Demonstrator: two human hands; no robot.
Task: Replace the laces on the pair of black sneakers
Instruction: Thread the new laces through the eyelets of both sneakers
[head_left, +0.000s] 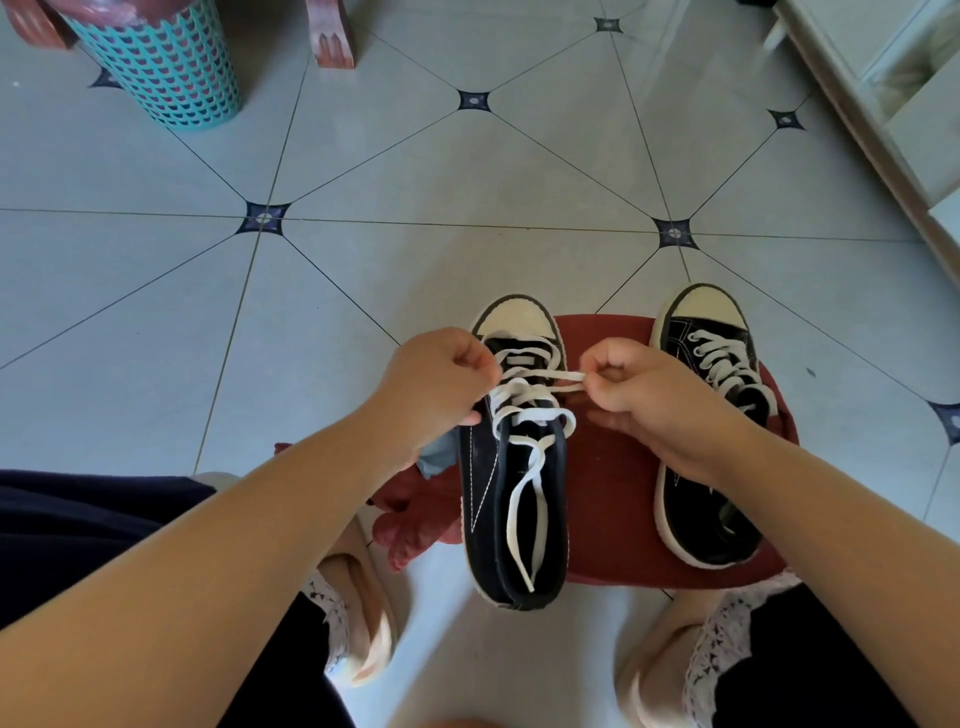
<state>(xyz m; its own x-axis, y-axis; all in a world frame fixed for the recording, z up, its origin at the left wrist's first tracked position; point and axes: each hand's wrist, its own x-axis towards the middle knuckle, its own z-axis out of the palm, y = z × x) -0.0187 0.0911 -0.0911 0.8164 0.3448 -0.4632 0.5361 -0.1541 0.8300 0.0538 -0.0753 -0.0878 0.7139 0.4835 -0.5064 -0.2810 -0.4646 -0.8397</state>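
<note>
White lace taut between left hand and right hand, fingers curled

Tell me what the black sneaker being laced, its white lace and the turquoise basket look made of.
The black sneaker: matt canvas-like cloth with white stitching; its cream toe cap looks like smooth rubber. The white flat lace: likely woven textile, limp and matt. The turquoise lattice basket: moulded plastic, judging by its even openwork.

We saw both black, cream-toed shoes upright, toes away: the left sneaker with its white lace loosely threaded, ends trailing inside; the right sneaker laced.
</note>
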